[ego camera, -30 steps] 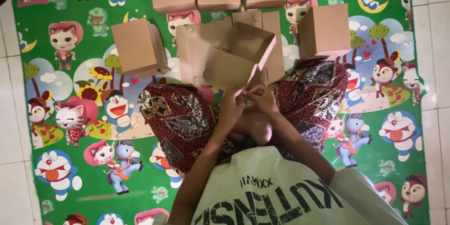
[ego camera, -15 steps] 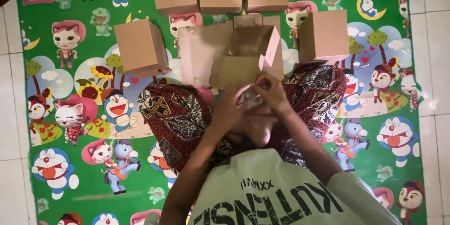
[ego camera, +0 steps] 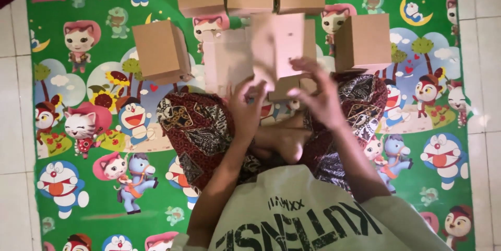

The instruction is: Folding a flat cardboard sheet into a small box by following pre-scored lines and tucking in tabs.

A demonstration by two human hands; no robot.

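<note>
Above the patterned lap cloth (ego camera: 198,131), the left hand (ego camera: 246,109) and right hand (ego camera: 319,97) pinch the lower edges of a half-folded, blurred cardboard box (ego camera: 279,47), with flat blanks (ego camera: 224,60) just behind it, finished boxes (ego camera: 159,52) flanking and beyond on the green cartoon mat (ego camera: 78,188).

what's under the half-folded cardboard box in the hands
A stack of flat pale cardboard sheets lies beneath the half-folded brown cardboard box, on the green cartoon-print mat. How many sheets, the box hides.
</note>
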